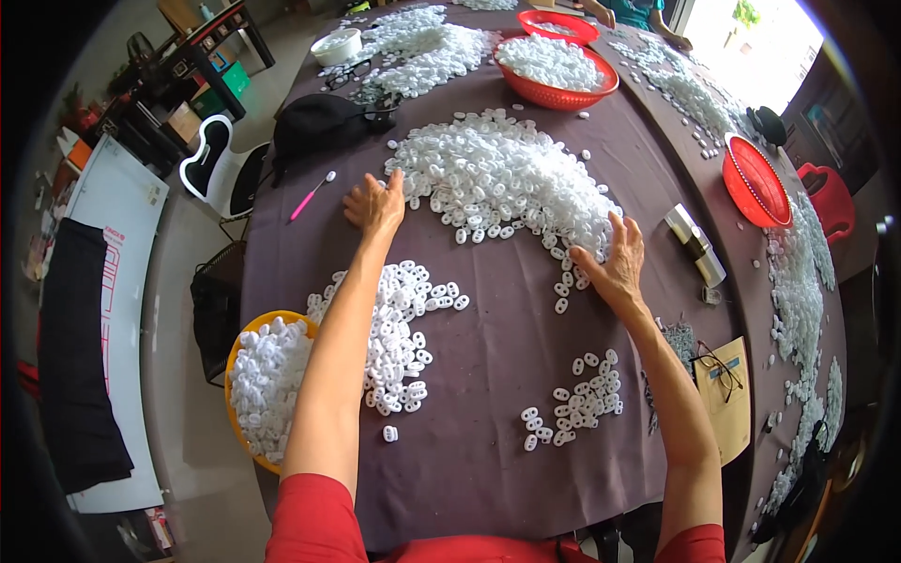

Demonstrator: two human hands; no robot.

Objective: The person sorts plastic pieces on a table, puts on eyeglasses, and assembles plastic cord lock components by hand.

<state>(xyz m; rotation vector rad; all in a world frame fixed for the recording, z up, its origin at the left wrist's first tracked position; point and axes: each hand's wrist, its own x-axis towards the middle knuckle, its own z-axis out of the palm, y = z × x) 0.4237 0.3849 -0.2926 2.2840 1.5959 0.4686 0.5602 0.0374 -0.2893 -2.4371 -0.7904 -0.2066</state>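
Yellow basin [302,320]; white pieces [267,385] inside

We get glaring daylight from the washed-out opening [751,42] at upper right, softly sheening the tablecloth [488,375]. Fisheye distortion bends our view toward black corners.

1. I count 2 hands on the person: one left hand [378,205], one right hand [617,269].
2. Red baskets [561,97]: 3.
3. Yellow bowl [231,399]: 1.
4. White tub [339,57]: 1.
5. Glasses [721,366]: 2 pairs.
6. Pink stick [307,201]: 1.
7. White plastic pieces [502,174]: too many for me to count.
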